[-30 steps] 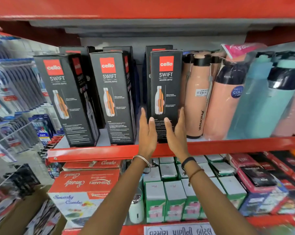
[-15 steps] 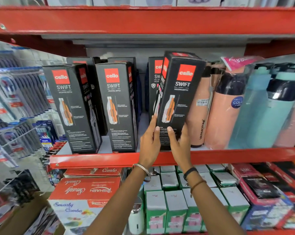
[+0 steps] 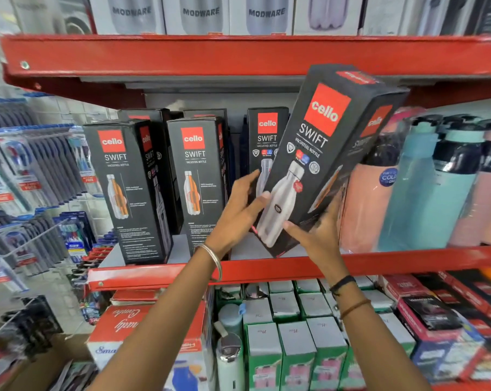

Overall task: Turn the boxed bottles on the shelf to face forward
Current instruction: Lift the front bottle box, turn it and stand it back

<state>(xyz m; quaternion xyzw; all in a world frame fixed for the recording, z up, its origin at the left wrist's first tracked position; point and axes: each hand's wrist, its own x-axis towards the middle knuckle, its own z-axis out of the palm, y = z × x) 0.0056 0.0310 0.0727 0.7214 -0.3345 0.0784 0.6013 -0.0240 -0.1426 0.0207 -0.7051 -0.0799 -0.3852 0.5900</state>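
A black Cello Swift bottle box (image 3: 317, 153) is lifted off the red shelf (image 3: 408, 262) and tilted to the right, showing the face with a silver bottle. My left hand (image 3: 238, 213) grips its lower left edge, and my right hand (image 3: 315, 235) holds its bottom right corner. Two more black boxes stand upright to the left, the nearer box (image 3: 196, 179) and the far left box (image 3: 126, 190), both showing an orange cutaway bottle. Another box (image 3: 264, 142) stands behind the held one, partly hidden.
Peach and teal loose bottles (image 3: 425, 187) crowd the shelf to the right. The red shelf above (image 3: 238, 55) hangs just over the held box's top. Green and white cartons (image 3: 289, 334) and a red carton (image 3: 154, 325) fill the shelf below. Toothbrush packs (image 3: 27, 170) hang at left.
Both hands lifted the box off the shelf, tilted it further right and rotated it, so the silver bottle face now shows instead of the orange cutaway face. The view has tilted upward.
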